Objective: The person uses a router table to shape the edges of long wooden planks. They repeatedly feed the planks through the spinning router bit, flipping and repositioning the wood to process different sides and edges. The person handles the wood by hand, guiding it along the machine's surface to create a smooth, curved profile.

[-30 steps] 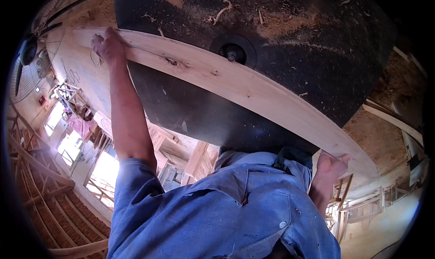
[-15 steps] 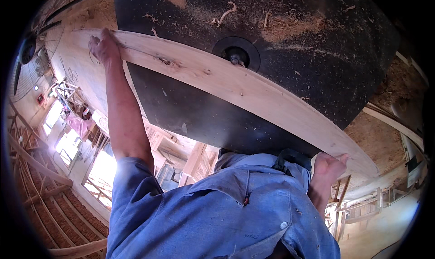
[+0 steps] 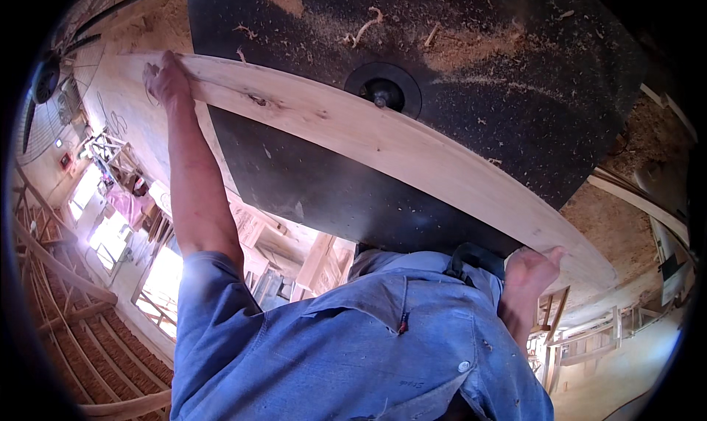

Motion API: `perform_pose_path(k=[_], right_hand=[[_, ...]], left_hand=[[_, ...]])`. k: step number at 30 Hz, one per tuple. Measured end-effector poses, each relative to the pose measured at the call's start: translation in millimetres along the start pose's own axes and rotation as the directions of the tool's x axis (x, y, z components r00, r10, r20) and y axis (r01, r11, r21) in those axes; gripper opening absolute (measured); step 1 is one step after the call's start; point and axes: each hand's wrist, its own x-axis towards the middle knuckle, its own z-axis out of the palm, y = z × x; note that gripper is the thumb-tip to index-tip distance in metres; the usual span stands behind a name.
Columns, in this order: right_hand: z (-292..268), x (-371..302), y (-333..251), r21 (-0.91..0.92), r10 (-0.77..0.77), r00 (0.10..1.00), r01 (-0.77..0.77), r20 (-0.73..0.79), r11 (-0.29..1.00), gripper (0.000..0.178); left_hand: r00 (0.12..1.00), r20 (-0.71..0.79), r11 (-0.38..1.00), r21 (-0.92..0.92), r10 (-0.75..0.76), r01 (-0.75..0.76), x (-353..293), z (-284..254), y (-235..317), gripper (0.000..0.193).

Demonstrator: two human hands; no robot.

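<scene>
A long pale wooden board (image 3: 383, 138), its far edge curved, lies slanting across a black machine table (image 3: 287, 174). Dark knots mark its left part. My left hand (image 3: 168, 82) is closed around the board near its far left end, arm stretched out. Close to my right hip, my right hand (image 3: 530, 270) grips the near right end, thumb along the wood and fingers partly hidden. The board's far edge meets a dark round spindle (image 3: 384, 96) set in a ring in the table; the contact itself is partly covered.
Sawdust (image 3: 479, 49) and curled shavings (image 3: 367, 27) are scattered over the table's far side. A caged fan (image 3: 46, 82) stands at the far left. Wooden frames (image 3: 320, 259) are to the left below the table, and wood strips (image 3: 633, 200) lie at the right.
The board has slid slightly to the left along the spindle, its knots shifting with it. My left hand has moved a little left and nearer; my right hand has barely shifted.
</scene>
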Motion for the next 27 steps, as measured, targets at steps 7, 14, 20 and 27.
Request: perform_pose_path(k=[7,14,20,27], right_hand=[[-4,-4,-4,0.033,0.066,0.893,-0.09,0.445,0.995,0.05],[0,-10,-18,0.089,0.02,0.988,-0.034,0.156,0.995,0.048],[-51,87,-89,0.329,-0.146,0.976,0.086,0.161,0.94,0.049],[-10,43,-82,0.27,-0.186,0.979,0.157,0.085,0.95,0.051]], left_hand=[[0.998,-0.026,0.996,-0.082,-0.049,0.046,0,-6,8,0.084],[0.991,-0.053,0.955,-0.278,-0.12,0.101,-9,-17,5,0.092],[0.972,0.097,0.829,-0.509,-0.212,0.232,12,-44,-82,0.087],[0.996,0.026,0.993,0.081,-0.089,0.087,-175,-22,54,0.093]])
